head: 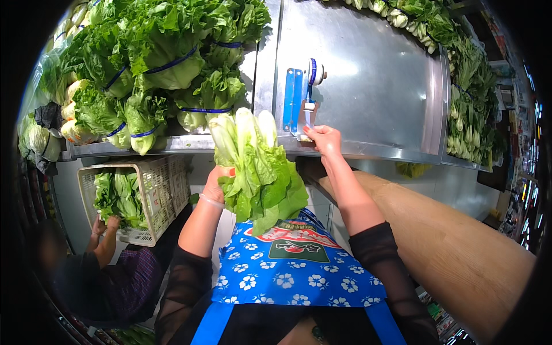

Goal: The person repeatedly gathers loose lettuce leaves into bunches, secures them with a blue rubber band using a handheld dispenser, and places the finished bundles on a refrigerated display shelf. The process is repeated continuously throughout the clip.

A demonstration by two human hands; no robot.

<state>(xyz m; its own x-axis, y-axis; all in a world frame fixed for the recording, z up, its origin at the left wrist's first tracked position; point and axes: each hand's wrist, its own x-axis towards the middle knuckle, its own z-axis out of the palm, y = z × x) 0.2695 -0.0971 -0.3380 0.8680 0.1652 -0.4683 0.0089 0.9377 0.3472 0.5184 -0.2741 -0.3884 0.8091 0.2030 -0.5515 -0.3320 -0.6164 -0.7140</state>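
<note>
In my left hand (217, 183) is a bunch of loose leafy lettuce (258, 172), its pale stem ends pointing away from me and its leaves hanging toward my apron. My right hand (325, 139) is at the near end of a bundling tape dispenser (307, 114), thumb and fingers pinched at the strip of tape (307, 118). A roll of blue-and-white tape (313, 71) sits at the dispenser's far end. Its blue metal base (292, 99) rests on the stainless steel counter (366, 86). The fingers partly hide the tape's end.
Lettuces bound with blue tape (168, 60) are heaped on the left. Bunched greens (468, 116) line the right edge. Below left, another person's hands (105, 225) reach into a plastic crate (144, 189) of greens. A brown board-like surface (444, 233) extends at my right.
</note>
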